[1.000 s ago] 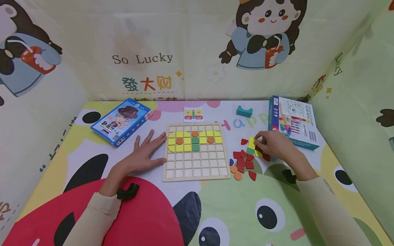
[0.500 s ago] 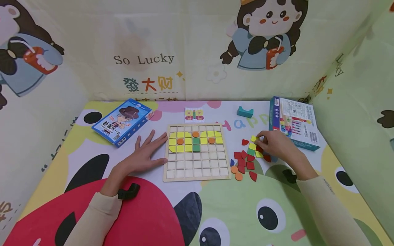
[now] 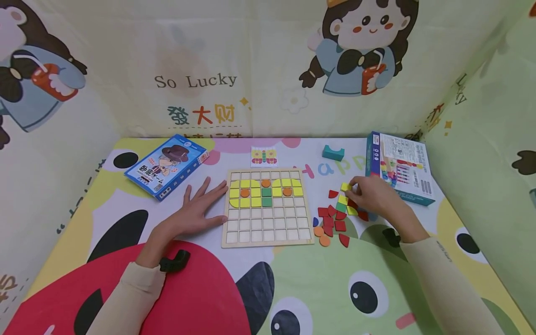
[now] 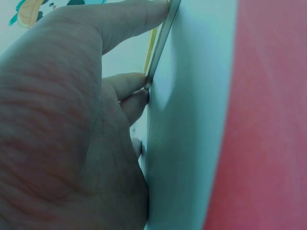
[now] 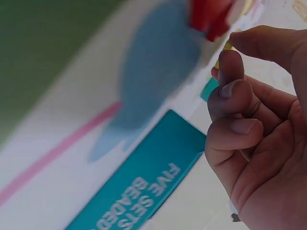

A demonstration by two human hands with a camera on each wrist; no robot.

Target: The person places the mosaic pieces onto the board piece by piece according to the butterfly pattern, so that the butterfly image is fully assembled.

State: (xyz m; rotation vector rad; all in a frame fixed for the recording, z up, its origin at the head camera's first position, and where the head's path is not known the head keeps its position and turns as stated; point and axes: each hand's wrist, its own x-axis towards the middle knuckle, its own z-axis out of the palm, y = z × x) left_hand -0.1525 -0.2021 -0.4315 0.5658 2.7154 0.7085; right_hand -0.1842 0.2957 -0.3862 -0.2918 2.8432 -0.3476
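Observation:
My left hand [image 3: 197, 209] rests with fingers spread on the table, thumb and fingertips against the left edge of a wooden grid board [image 3: 268, 228]. Yellow, green and orange tiles fill part of the board's upper rows. At the right, my right hand [image 3: 377, 197] pinches a yellow tile [image 3: 345, 186] between thumb and index finger; the right wrist view shows its thin edge, the other fingers curled below. Just under it lies a loose pile of red tiles [image 3: 328, 221], with yellow and green ones [image 3: 341, 207] among them and orange discs [image 3: 324, 240] nearby.
A butterfly pattern card [image 3: 264, 157] lies behind the board. A blue game box [image 3: 165, 165] sits at the back left, a teal-edged box [image 3: 402, 167] at the back right near my right hand. A teal notched block [image 3: 333, 152] stands between card and box.
My right fingers have drawn the yellow tile slightly away from the yellow one below it, toward the back. My left hand keeps its place at the board.

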